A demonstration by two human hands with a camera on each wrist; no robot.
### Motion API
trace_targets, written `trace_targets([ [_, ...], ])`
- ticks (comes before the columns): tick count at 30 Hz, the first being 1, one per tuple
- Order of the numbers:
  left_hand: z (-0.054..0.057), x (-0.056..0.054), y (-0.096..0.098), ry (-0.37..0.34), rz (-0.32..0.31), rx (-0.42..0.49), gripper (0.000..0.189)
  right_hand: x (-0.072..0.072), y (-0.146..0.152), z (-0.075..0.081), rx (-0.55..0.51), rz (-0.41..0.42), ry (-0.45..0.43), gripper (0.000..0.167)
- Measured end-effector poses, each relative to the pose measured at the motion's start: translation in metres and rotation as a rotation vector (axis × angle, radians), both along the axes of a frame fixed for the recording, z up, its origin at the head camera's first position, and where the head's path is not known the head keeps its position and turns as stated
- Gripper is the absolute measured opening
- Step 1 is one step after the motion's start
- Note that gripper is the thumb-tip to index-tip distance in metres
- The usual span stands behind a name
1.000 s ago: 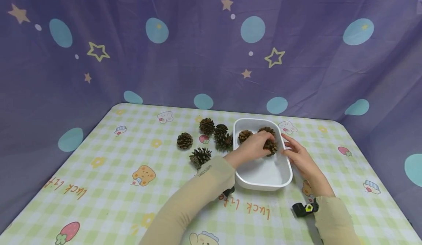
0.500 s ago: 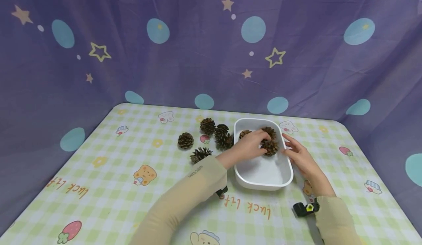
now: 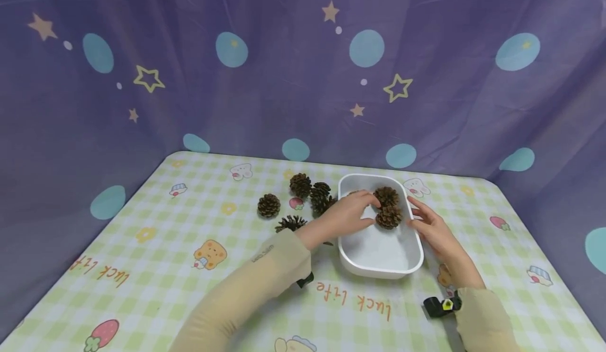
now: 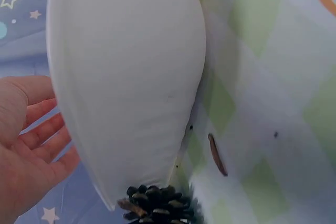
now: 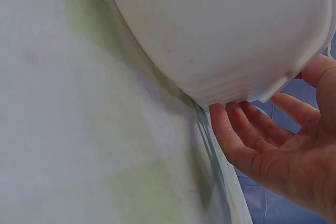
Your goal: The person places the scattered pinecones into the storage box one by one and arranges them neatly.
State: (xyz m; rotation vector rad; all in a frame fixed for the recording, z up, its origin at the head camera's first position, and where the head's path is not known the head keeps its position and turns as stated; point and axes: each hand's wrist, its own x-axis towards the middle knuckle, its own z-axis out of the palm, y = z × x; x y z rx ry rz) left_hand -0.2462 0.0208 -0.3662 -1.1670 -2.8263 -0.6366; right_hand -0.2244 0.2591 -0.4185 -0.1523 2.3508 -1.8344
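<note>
A white rectangular box (image 3: 379, 257) stands on the table with pine cones inside. Two of them, a rear pine cone (image 3: 386, 196) and a nearer pine cone (image 3: 389, 218), sit together by its right wall; another is mostly hidden behind my left hand. My left hand (image 3: 347, 215) reaches over the left rim, thumb and fingers apart with nothing between them, fingertips just left of the two cones. Along the outer right wall, my right hand (image 3: 433, 228) rests its fingertips; the right wrist view shows its extended fingers (image 5: 231, 135) against the white side.
Left of the box, several more cones lie on the checked tablecloth (image 3: 165, 283), among them a lone pine cone (image 3: 269, 205) and a back pine cone (image 3: 300, 185). A small brown scale (image 4: 217, 155) lies beside the box. A purple curtain (image 3: 284, 99) hangs behind the table.
My left hand has drawn back leftward from the cones at the box's right wall, leaving both in fuller view. My right hand stays at the box's side. The head view has shifted slightly.
</note>
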Motion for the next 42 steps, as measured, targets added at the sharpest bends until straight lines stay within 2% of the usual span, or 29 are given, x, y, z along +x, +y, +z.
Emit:
trace_targets([
  [8,0.004,0.007,-0.027,-0.025,0.031,0.028,0.036,0.001,-0.001,0.000,0.003,0.001,-0.004,0.066],
  [11,0.005,0.009,-0.038,-0.014,0.062,0.021,0.035,0.001,-0.001,-0.001,0.005,0.001,0.004,0.066],
  [16,0.007,0.012,-0.055,-0.044,0.110,0.026,0.035,0.000,0.000,-0.003,0.013,-0.003,0.011,0.065],
  [23,0.001,0.013,-0.080,-0.054,0.148,0.039,0.036,0.001,0.000,-0.002,0.007,-0.003,0.013,0.066],
  [31,-0.003,0.016,-0.101,-0.081,0.232,0.005,0.040,-0.001,-0.002,-0.001,0.002,-0.001,0.022,0.065],
  [37,-0.010,0.019,-0.112,-0.126,0.243,-0.032,0.046,-0.001,-0.001,-0.003,0.008,-0.008,0.019,0.066],
  [42,-0.015,0.020,-0.118,-0.121,0.246,-0.054,0.052,0.000,-0.001,-0.003,0.013,-0.016,0.026,0.066],
])
